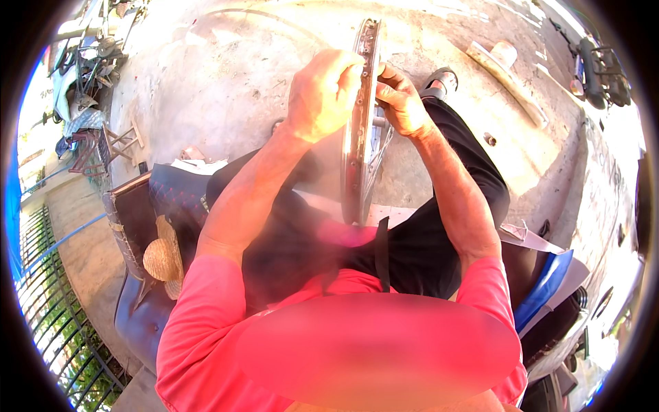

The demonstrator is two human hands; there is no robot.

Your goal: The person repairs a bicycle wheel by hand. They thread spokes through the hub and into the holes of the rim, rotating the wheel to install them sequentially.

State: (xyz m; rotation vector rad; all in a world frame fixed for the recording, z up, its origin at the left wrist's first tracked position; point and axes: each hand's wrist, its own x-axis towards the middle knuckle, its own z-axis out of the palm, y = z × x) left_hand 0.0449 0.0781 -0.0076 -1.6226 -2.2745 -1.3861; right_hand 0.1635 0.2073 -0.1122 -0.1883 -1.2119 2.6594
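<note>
A narrow metal wheel rim (353,158) stands upright between my knees, seen almost edge-on, with a row of small holes along its outer face. Thin spokes (375,165) show on its right side. My left hand (322,93) is closed against the upper left of the rim, fingertips at its outer face; any small piece in them is hidden. Across the rim, my right hand (403,103) is closed in a pinch close to its right side, near the spokes. What the right fingertips hold is too small to make out.
A pale plank (508,84) lies on the concrete floor at the far right. To my left are a worn dark seat (182,196) and a woven straw-coloured item (163,259). A small wooden stool (123,144) and piled scrap (89,82) stand farther left. A blue sheet (544,288) lies right.
</note>
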